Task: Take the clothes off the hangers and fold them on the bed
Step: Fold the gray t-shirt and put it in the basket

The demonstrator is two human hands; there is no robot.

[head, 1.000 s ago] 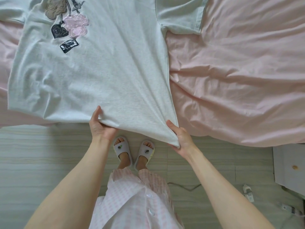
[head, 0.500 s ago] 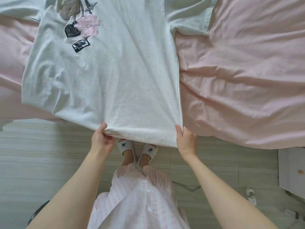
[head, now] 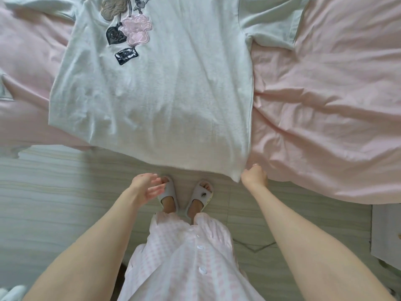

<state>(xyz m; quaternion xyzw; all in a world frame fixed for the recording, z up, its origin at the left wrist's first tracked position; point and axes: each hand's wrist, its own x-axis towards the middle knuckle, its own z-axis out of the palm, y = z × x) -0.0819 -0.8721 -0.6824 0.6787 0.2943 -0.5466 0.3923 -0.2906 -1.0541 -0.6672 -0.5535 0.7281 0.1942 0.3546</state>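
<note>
Pink bed, t-shirt spread flat, hem hung over the near edge. Left hand is open and empty; right hand is seen at the hem corner, grip can't be told. Could be dragged onto the floor tbh.

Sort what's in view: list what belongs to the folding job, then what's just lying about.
Belongs to the job:
T-shirt, spread flat
bed, pink sheet
left hand, open, off the shirt
right hand, at the shirt's bottom corner

Lying about:
slippers, on the feet
cable on the floor
</note>
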